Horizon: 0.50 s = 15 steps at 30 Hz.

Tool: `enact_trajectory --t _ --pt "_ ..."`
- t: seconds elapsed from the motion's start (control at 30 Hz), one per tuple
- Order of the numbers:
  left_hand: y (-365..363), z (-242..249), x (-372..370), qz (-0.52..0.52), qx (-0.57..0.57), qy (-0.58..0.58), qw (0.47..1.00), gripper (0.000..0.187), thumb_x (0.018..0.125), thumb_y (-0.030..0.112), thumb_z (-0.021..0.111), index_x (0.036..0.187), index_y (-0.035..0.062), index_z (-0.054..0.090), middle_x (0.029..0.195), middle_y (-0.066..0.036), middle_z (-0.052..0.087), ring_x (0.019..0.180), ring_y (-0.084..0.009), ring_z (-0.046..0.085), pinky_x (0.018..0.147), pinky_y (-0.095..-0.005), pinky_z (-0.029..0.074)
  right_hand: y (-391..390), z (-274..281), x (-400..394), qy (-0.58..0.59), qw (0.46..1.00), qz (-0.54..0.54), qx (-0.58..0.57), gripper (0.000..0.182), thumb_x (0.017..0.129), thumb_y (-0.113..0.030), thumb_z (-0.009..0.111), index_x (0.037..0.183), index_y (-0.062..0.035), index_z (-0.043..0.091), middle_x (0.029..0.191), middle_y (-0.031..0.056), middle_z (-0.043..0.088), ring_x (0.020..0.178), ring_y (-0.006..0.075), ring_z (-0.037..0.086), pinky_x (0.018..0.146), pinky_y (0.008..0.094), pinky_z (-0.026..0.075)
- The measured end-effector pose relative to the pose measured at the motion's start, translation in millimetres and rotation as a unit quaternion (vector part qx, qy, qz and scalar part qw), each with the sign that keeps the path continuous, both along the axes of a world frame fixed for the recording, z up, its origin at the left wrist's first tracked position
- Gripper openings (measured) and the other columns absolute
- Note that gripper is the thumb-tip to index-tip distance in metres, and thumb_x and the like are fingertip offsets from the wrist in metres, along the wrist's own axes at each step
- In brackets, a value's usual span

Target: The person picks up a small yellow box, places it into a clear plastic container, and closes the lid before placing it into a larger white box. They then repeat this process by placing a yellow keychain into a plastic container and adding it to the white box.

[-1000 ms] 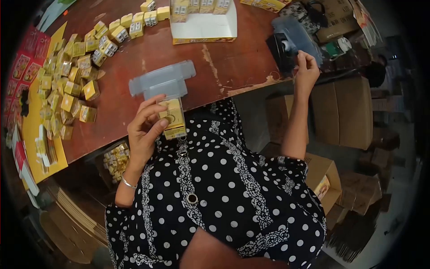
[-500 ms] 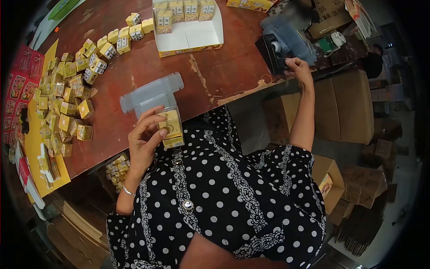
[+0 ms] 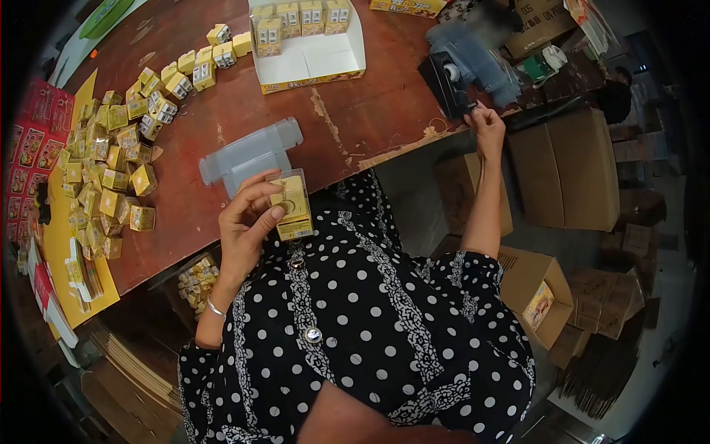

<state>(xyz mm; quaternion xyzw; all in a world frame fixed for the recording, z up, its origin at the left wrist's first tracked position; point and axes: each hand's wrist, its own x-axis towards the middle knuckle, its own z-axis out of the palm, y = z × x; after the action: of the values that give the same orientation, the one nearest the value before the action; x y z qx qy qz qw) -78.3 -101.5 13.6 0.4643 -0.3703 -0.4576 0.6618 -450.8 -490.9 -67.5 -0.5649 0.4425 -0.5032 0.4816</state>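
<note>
Left hand [image 3: 248, 222] gripping clear-cased yellow box [image 3: 294, 203], long axis running from table [image 3: 392, 89] toward polka-dot shirt [image 3: 355, 318]

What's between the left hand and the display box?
Head view: beyond the pack in the left hand, a clear plastic piece lies on the tabletop, toward the display box.
</note>
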Motion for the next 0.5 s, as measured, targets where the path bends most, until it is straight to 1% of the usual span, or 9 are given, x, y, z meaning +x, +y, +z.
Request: enact_trajectory --t 0.07,0.13,0.2,0.27,0.3,0.33,0.4,0.47,0.5 --pt "-1 1 0 0.001 -0.009 0.003 1.0 0.03 0.095 -0.005 0.065 0.124 -0.0022 0.063 0.148 -0.014 0.047 0.125 -0.025 0.06 0.103 -0.0348 0.051 -2 -3 -11 0.016 1.0 0.002 -0.022 0.014 0.098 -0.011 0.068 0.091 0.0011 0.067 0.125 0.0106 0.066 0.104 0.015 0.065 0.088 0.0309 0.059" --pt "-4 1 0 0.019 -0.014 0.006 1.0 0.03 0.095 -0.006 0.064 0.125 -0.0023 0.063 0.147 -0.013 0.048 0.124 -0.0248 0.06 0.104 -0.0346 0.051 -3 0 -21 0.186 0.969 -0.017 -0.161 0.013 0.1 -0.012 0.067 0.096 0.001 0.069 0.121 0.0115 0.068 0.101 0.0125 0.064 0.081 0.0274 0.058" --pt "-3 3 -1 0.05 -0.039 -0.011 0.998 0.029 0.094 -0.007 0.064 0.123 -0.0016 0.064 0.146 -0.013 0.049 0.123 -0.0231 0.061 0.104 -0.0334 0.051 11 30 -11 0.21 0.954 -0.087 -0.197 0.013 0.1 -0.012 0.066 0.098 0.0004 0.07 0.11 0.0109 0.071 0.096 0.0117 0.065 0.078 0.0255 0.056" --pt "-5 12 -3 0.078 -0.041 -0.05 0.995 0.029 0.093 -0.007 0.065 0.122 -0.0004 0.066 0.144 -0.012 0.05 0.122 -0.0211 0.061 0.103 -0.0324 0.052 57 82 32 0.13 0.979 -0.053 -0.15 0.012 0.1 -0.011 0.066 0.102 0.0002 0.07 0.098 0.0078 0.07 0.088 0.0118 0.064 0.074 0.0253 0.056" --pt "-7 16 -5 0.092 -0.051 -0.096 0.99 0.028 0.093 -0.004 0.067 0.12 0.0017 0.068 0.143 -0.013 0.05 0.119 -0.0195 0.062 0.101 -0.0316 0.053 84 104 59 0.081 0.989 -0.009 -0.126 0.012 0.1 -0.01 0.066 0.105 0.0004 0.07 0.095 0.0064 0.068 0.083 0.0117 0.063 0.072 0.0253 0.055" --pt "-7 18 -4 0.099 -0.041 -0.103 0.989 0.028 0.093 -0.004 0.067 0.12 0.0017 0.068 0.143 -0.013 0.05 0.119 -0.0195 0.062 0.101 -0.0316 0.053 114 119 86 0.031 0.994 0.028 -0.105 0.013 0.1 -0.009 0.066 0.108 0.0007 0.069 0.092 0.005 0.066 0.077 0.0115 0.061 0.07 0.0253 0.055" --pt "-12 20 -8 0.118 -0.058 -0.19 0.973 0.026 0.094 -0.002 0.067 0.119 0.0031 0.07 0.143 -0.014 0.049 0.115 -0.0197 0.064 0.098 -0.0321 0.055 166 132 130 -0.016 0.984 0.137 -0.111 0.027 0.099 -0.005 0.062 0.126 0.0012 0.063 0.087 0.005 0.064 0.071 0.0106 0.059 0.067 0.025 0.055" --pt "-14 23 -10 0.135 -0.079 -0.195 0.968 0.024 0.093 -0.001 0.068 0.117 0.0041 0.071 0.143 -0.016 0.049 0.112 -0.0224 0.066 0.095 -0.0338 0.057 218 146 168 -0.061 0.969 0.234 -0.046 0.049 0.098 -0.001 0.06 0.145 0.0008 0.048 0.084 0.0057 0.062 0.07 0.0107 0.059 0.065 0.0253 0.055" --pt "-14 24 -9 0.146 -0.091 -0.264 0.949 0.025 0.092 -0.001 0.069 0.116 0.0044 0.071 0.143 -0.017 0.049 0.112 -0.025 0.066 0.095 -0.035 0.057 234 146 181 -0.095 0.955 0.28 0.008 0.057 0.097 0.0 0.06 0.15 -0.0002 0.04 0.083 0.0058 0.061 0.07 0.0108 0.06 0.065 0.0253 0.056"
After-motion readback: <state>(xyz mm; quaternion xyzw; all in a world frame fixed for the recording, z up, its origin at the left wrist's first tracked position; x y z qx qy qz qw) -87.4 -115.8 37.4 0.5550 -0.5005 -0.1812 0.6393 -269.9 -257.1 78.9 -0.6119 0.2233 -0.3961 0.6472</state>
